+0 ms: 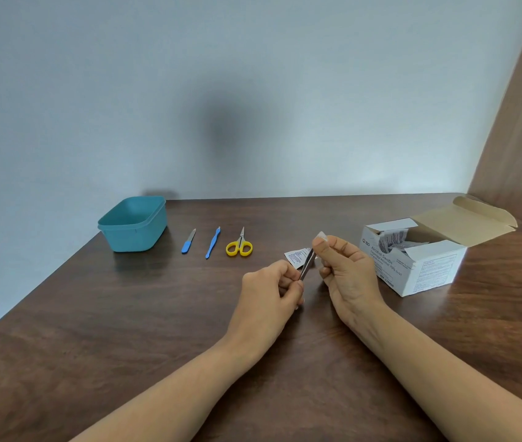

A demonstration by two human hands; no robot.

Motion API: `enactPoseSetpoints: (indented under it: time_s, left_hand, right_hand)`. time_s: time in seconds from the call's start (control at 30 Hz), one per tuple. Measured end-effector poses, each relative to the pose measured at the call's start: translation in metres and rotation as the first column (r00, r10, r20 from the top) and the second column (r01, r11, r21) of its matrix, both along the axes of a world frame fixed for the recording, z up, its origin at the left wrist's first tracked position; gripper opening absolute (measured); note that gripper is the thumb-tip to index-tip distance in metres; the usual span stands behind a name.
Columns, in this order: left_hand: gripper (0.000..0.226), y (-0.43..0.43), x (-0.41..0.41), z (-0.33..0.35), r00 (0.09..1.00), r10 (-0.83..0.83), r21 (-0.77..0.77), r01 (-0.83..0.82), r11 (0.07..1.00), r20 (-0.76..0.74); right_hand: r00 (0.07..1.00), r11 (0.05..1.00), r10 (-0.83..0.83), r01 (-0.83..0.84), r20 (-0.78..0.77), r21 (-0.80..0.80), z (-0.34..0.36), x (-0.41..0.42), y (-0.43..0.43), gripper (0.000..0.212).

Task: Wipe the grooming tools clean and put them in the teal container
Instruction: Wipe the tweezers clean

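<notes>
Head view. Item in hand: tweezers point(306, 265), slim metal. The lower end is pinched in the curled fingers of the left hand point(269, 290) and the upper end slants up into the right hand point(347, 271). The right hand's thumb and fingers pinch a white alcohol swab point(321, 236) at the tweezers' upper end. The hands are close together above the table point(125, 330), joined by the tool. Just beyond the hands: torn swab wrapper point(296, 256), lying flat. Right of the right hand: opened alcohol swab box point(419, 269). Beyond and left of the left hand, in a row, unheld: yellow-handled scissors point(239, 245), blue cuticle pusher point(212, 243), blue-handled nail file point(188, 241). Furthest left: teal container point(132, 232), nothing showing inside. Step judged: wiping the first tool. The next move calls for drawing the swab along the tweezers' length, then a long reach left to the container.
</notes>
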State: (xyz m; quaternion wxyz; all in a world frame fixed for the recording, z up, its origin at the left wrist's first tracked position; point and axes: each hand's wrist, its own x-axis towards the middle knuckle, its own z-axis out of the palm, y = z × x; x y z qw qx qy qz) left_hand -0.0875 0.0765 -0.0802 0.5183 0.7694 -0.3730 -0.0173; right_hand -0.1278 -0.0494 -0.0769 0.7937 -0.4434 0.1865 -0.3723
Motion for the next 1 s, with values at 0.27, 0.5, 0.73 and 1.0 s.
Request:
enactPoseSetpoints:
  time_s: [0.27,0.5,0.73,1.0]
  left_hand:
    - [0.009,0.001,-0.001,0.001,1.0,0.0,-0.004,0.0,1.0,0.001]
    - [0.008,0.002,-0.002,0.003,1.0,0.023,-0.022,-0.023,0.999,-0.012]
    - [0.008,0.003,-0.002,0.004,0.999,0.038,-0.023,-0.038,0.999,-0.022]
    - [0.009,0.005,0.001,0.004,0.997,0.041,-0.061,-0.045,0.997,-0.069]
  right_hand:
    - [1.0,0.999,0.017,-0.017,0.003,-0.036,0.001,-0.001,0.001,0.009]
    - [0.997,0.987,0.07,-0.076,-0.046,-0.141,0.0,-0.001,0.003,0.013]
    - [0.989,0.954,0.104,-0.13,-0.107,-0.27,0.0,-0.004,0.007,0.017]
    - [0.977,0.897,0.086,-0.163,-0.197,-0.411,0.001,-0.005,0.01,0.018]
